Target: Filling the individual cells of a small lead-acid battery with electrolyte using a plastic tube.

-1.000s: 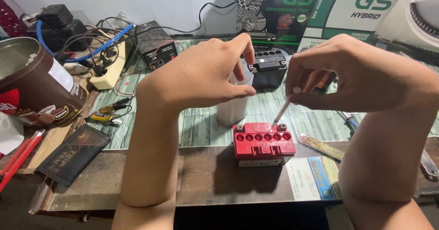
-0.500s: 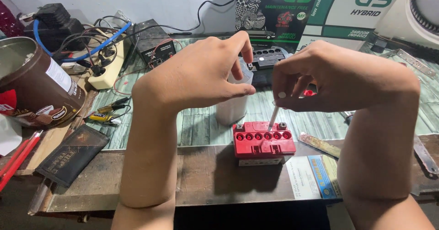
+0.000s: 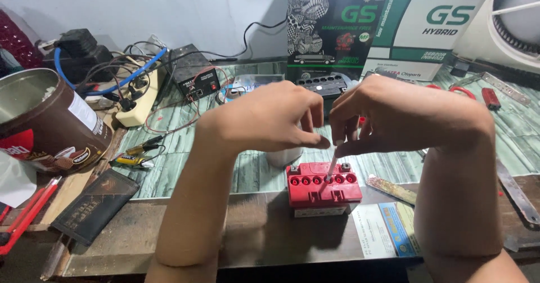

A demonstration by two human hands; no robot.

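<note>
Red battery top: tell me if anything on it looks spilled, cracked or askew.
Nothing stands out. The red battery sits level on the bench, its round filler holes open in a row; no liquid shows around it. The right hand holds a thin white tube into one hole.

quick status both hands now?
Left hand: fingers pinched together above the red battery; held item cannot be told.
Right hand: closed on thin white tube.

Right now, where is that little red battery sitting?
In the head view the red battery sits on the table near its front edge, just below both hands, with a small leaflet at its right and a white cup just behind it.
</note>
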